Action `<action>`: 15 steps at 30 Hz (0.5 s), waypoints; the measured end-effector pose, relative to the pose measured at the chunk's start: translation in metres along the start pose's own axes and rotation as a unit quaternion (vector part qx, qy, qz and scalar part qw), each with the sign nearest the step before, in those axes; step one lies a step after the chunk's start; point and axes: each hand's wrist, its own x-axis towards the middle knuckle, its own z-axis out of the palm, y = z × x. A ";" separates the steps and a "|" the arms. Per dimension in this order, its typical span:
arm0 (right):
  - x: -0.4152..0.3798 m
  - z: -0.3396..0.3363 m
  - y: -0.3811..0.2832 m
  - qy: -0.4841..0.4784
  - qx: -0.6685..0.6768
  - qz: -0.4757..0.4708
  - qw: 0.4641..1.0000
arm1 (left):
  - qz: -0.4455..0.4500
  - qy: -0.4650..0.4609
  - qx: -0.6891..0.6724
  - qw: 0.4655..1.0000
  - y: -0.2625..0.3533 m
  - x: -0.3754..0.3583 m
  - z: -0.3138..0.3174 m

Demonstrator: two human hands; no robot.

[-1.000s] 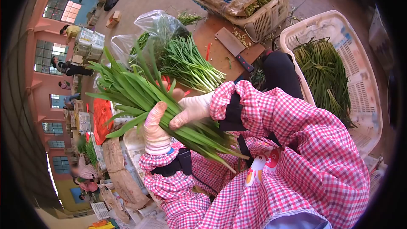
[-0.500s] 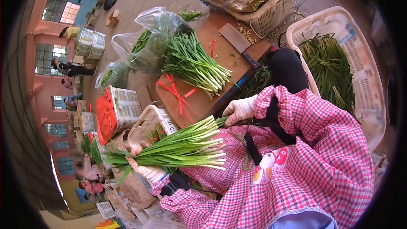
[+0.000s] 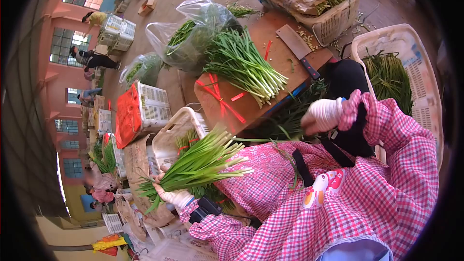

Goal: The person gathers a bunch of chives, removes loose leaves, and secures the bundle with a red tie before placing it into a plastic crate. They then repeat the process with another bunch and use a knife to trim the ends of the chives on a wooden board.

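On the left, my left hand, wrapped in pale tape, grips a bunch of garlic chives near its leafy end. The bunch's pale stem ends point right, above my lap. My right hand, also taped, is apart from the bunch, beside my dark-clad knee; its fingers are smeared by motion. A thin loose stalk stretches between the bunch and my right side. Loose dark leaves lie near my right hand, below the board's edge. A larger heap of chives lies on the board.
A cleaver and red ties lie on the board. A white crate of greens stands at right, a bag-covered basket behind. A plastic bag of greens stands beyond the board; a basket holds tied bunches.
My right hand has moved right, away from the bunch and the greens by my lap. My left hand still holds the bunch, now more tilted. The whole view has shifted.
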 end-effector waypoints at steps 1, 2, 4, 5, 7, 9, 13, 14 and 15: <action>0.002 0.006 0.000 -0.070 -0.146 -0.006 0.987 | -0.007 0.044 -0.025 0.999 -0.003 -0.003 -0.002; -0.002 -0.002 -0.023 -0.139 -0.206 0.051 0.967 | -0.004 0.052 -0.010 0.999 -0.005 -0.006 -0.004; -0.011 -0.002 -0.040 -0.121 -0.306 0.038 0.944 | -0.011 0.026 -0.016 0.999 -0.009 -0.007 -0.010; -0.006 -0.002 -0.042 -0.121 -0.310 0.037 0.942 | -0.019 0.001 -0.019 1.000 -0.012 -0.009 -0.007; 0.004 -0.003 -0.048 0.141 -0.166 -0.093 0.972 | -0.024 -0.025 -0.033 0.999 -0.017 -0.016 -0.001; 0.024 -0.001 -0.059 0.229 0.013 -0.090 0.969 | -0.068 -0.059 -0.100 0.991 -0.021 -0.022 0.007; 0.069 0.016 -0.078 0.195 0.240 -0.041 0.950 | -0.070 -0.081 -0.092 0.990 -0.028 -0.031 0.022; 0.077 0.021 -0.082 0.176 0.266 -0.033 0.947 | -0.081 -0.088 -0.102 0.988 -0.029 -0.035 0.027; 0.084 0.024 -0.088 0.155 0.291 -0.024 0.944 | -0.090 -0.095 -0.113 0.985 -0.030 -0.037 0.030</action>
